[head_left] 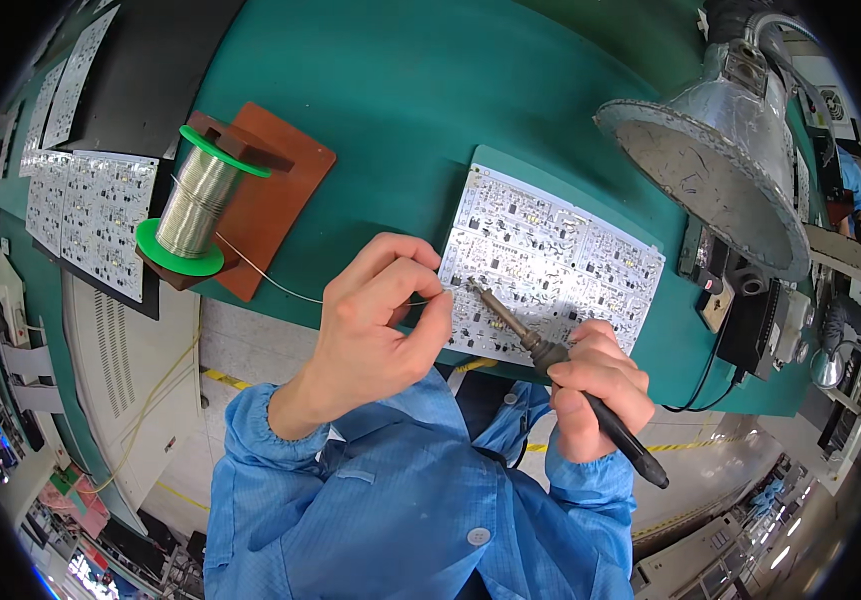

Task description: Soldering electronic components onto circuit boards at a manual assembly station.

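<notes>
A white circuit board panel [591,262] covered with small dark parts lies on the green mat in front of me. My right hand [601,385] grips a soldering iron [548,355] by its dark handle, the metal tip pointing at the panel's left part. Whether the tip touches the board I cannot tell. In a pinch at the panel's left edge, my left hand [381,310] holds solder wire [286,290]. That wire runs back to a spool [196,205] with green flanges, which sits on a reddish-brown stand [281,160] to the left.
A metal fume hood [716,170] hangs over the right side. Below it stands a dark box [756,325] with a cable. More circuit board panels [106,220] lie on a black sheet [151,60] at the left. The green mat [371,90] spans the bench, its front edge near my body.
</notes>
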`<action>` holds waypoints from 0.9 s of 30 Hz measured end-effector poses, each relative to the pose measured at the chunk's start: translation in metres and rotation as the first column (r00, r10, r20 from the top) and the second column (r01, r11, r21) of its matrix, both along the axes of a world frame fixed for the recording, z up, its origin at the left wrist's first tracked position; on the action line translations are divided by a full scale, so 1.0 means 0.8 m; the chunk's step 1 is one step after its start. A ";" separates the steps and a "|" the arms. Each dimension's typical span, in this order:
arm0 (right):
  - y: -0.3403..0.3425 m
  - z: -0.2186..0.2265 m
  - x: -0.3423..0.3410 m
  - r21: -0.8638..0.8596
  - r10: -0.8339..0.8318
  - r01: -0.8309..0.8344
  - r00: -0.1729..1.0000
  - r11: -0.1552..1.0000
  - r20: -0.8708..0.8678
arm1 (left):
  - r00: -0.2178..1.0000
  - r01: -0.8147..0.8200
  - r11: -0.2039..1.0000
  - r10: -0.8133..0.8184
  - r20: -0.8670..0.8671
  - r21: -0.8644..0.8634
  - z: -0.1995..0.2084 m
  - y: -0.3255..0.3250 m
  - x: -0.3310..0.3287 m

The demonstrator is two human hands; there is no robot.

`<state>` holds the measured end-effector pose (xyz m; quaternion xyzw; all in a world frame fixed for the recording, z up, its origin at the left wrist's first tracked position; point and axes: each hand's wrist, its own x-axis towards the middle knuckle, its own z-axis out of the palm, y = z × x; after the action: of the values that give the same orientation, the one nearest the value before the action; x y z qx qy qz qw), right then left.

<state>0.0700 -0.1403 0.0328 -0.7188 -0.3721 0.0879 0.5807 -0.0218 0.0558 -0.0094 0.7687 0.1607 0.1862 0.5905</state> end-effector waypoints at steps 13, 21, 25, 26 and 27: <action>-0.006 0.003 -0.007 0.064 -0.026 0.024 0.999 0.998 0.031 | 0.997 0.044 0.993 -0.051 -0.064 -0.108 0.011 0.010 -0.009; -0.016 -0.002 -0.018 0.047 0.073 -0.073 0.997 0.996 0.008 | 0.964 0.210 0.968 -0.229 -0.133 -0.138 0.017 0.021 -0.023; -0.014 -0.006 -0.018 0.069 0.066 -0.066 0.998 0.995 0.003 | 0.963 0.214 0.965 -0.234 -0.131 -0.150 0.015 0.021 -0.024; -0.013 -0.006 -0.018 0.087 0.063 -0.063 0.998 0.994 0.004 | 0.964 0.212 0.965 -0.232 -0.128 -0.154 0.015 0.020 -0.024; -0.012 -0.007 -0.018 0.088 0.064 -0.064 0.998 0.994 0.004 | 0.965 0.208 0.965 -0.228 -0.126 -0.158 0.015 0.020 -0.024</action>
<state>0.0554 -0.1499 0.0274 -0.6801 -0.3987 0.0897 0.6087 -0.0411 0.0715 0.0024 0.7487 0.1298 0.0523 0.6479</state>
